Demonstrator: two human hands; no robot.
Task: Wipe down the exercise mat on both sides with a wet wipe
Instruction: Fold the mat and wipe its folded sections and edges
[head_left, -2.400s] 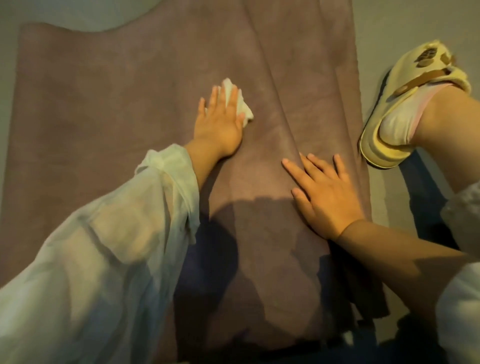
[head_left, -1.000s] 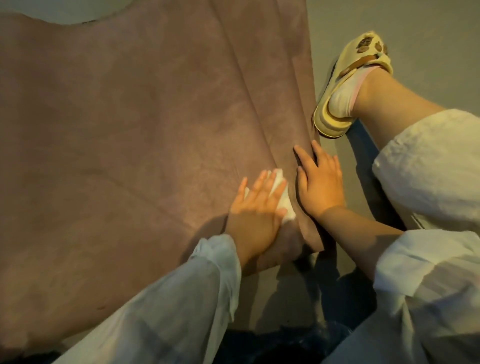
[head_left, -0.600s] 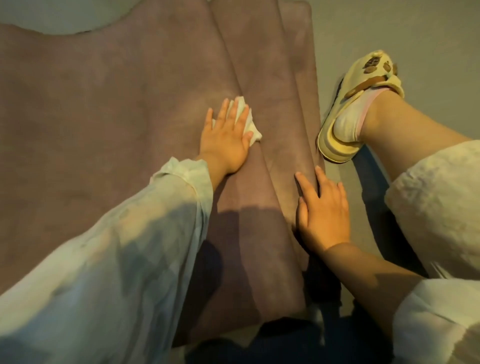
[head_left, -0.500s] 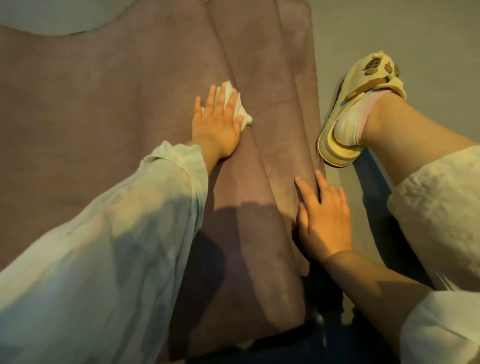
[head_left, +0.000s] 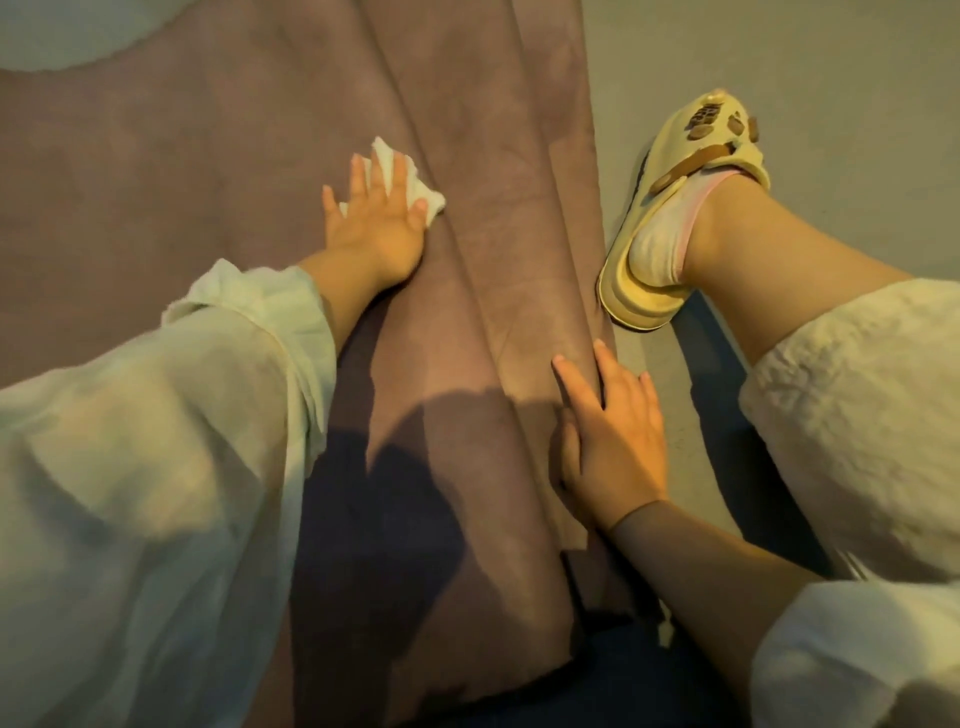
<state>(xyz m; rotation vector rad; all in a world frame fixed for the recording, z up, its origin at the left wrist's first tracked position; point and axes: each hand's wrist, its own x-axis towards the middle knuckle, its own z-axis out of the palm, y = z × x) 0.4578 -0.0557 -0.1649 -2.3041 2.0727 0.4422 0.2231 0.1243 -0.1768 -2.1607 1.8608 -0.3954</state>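
Note:
The mauve exercise mat lies spread on the floor, with long creases running down its right part. My left hand lies flat on the mat with straight fingers and presses a crumpled white wet wipe against it; the wipe sticks out past the fingertips. My right hand rests flat on the mat's right edge, fingers straight, some on the mat and some over the floor.
My right foot in a cream slipper with brown decorations stands on the grey floor just right of the mat. A pale round patch of floor shows at the top left. My loose white sleeve covers the mat's lower left.
My left hand slid the wipe from near the mat's front edge forward up the mat and a little leftward. My right hand stayed on the right edge.

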